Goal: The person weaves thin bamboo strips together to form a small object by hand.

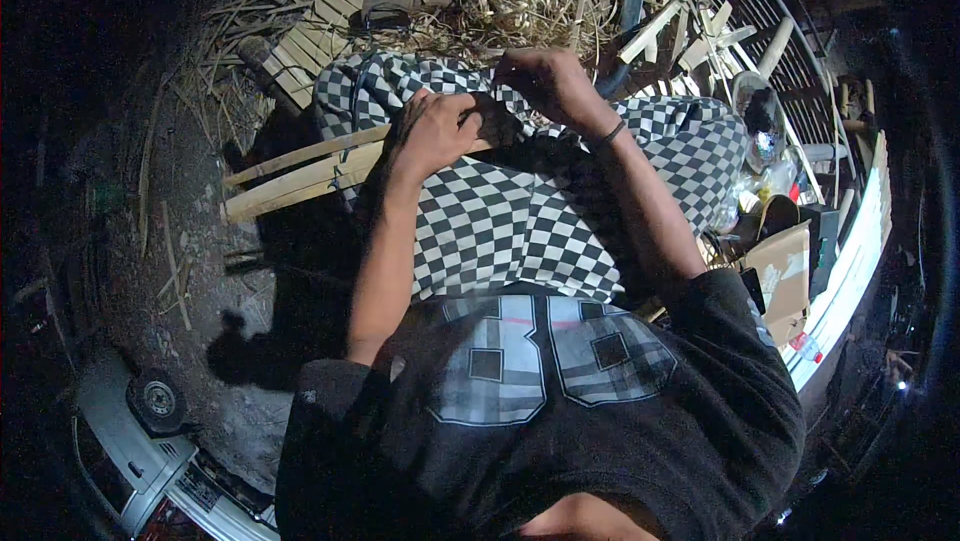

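Bamboo strips (300, 184) reach the left hand (437, 133); contents of cardboard box (785, 273) are unclear.

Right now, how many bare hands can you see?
2. The left hand is over the checkered trousers, near the pale strips; the right hand is to its right. Darkness could hide others.

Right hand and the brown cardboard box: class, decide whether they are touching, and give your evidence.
Apart. The head view shows the right hand at the lap, with checkered trousers plainly visible between it and the cardboard box.
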`<state>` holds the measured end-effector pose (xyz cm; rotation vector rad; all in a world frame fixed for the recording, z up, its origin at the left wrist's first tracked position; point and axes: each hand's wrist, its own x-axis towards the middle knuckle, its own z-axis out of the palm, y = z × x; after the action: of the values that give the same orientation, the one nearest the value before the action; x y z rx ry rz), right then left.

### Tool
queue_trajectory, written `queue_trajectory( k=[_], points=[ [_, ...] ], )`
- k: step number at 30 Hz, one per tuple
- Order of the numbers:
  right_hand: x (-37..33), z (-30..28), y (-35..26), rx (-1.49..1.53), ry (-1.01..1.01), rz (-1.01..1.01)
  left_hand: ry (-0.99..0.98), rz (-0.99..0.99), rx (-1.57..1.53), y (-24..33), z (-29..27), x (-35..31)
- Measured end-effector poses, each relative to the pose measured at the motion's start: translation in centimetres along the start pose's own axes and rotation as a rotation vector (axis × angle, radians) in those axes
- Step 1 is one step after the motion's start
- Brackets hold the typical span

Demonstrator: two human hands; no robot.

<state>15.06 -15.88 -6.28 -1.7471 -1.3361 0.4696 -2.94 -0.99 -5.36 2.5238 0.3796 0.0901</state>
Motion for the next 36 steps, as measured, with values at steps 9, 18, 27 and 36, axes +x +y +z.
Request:
queue_trajectory(
  k=[9, 18, 27, 36],
  points=[
    [0.6, -0.2, 1.3, 0.491, -0.048, 0.337, -0.013, -0.002, -0.133, 1.3, -1.3, -0.2],
    [0.4, -0.1, 1.7, 0.275, -0.105, 0.159, 0.006, -0.022, -0.074, 1.5, -0.9, 0.0],
    [0.5, -0.3, 1.3, 0.325, -0.096, 0.155, 0.013, -0.075, -0.097, 1.6, -0.8, 0.5],
    [0.2, 0.7, 1.9, 0.158, 0.022, 0.223, 0.145, -0.042, -0.348, 2.3, -1.3, 0.4]
  ],
)
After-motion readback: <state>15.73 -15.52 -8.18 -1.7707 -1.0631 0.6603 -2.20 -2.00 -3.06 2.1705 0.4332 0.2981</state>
